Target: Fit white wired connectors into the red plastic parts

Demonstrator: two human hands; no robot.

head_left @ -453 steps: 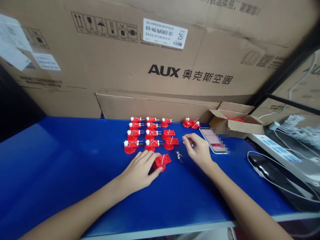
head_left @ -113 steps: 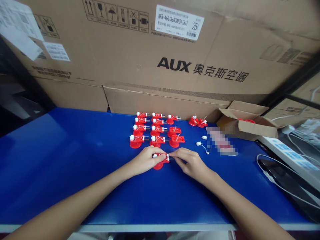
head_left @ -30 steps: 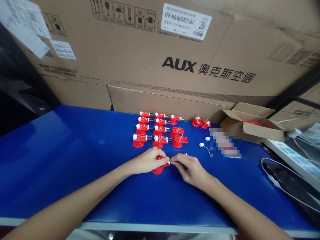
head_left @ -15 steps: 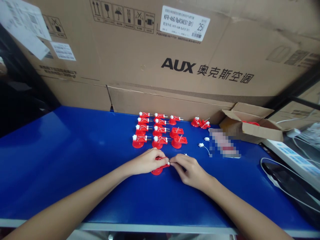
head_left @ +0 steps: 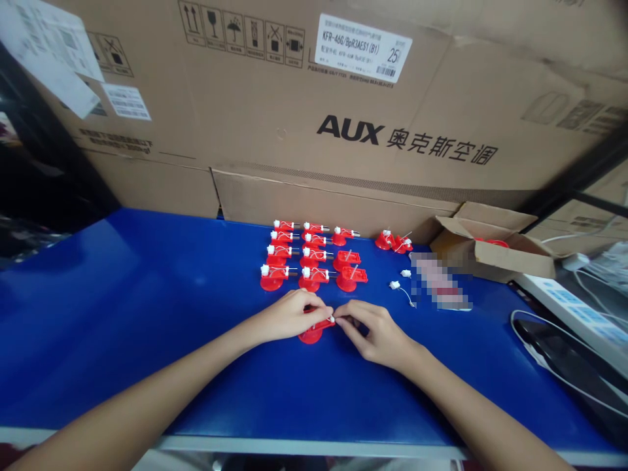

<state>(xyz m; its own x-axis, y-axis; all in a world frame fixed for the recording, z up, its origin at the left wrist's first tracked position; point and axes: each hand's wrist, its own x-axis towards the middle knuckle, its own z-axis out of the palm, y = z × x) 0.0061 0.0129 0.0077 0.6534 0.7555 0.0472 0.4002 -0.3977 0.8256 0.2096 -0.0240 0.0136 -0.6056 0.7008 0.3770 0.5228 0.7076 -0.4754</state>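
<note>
My left hand (head_left: 289, 317) is curled over a red plastic part (head_left: 314, 330) that stands on the blue table (head_left: 147, 314). My right hand (head_left: 375, 330) meets it from the right, its fingertips pinching a small white connector (head_left: 332, 320) at the red part's end. Just beyond my hands, several like red parts (head_left: 307, 256) with white connectors stand in rows.
Two loose white connectors with wires (head_left: 400, 286) lie right of the rows, beside a blurred flat object (head_left: 439, 284). Two more red parts (head_left: 392, 242) sit near an open small carton (head_left: 490, 248). Large AUX cartons (head_left: 343, 111) wall the back. A power strip (head_left: 564, 297) and cables lie at right.
Both hands stay on the same red part; over the last second my fingers only shift slightly at its white connector. Fifteen seconds ago my right hand was apart from it, raised to the right.
</note>
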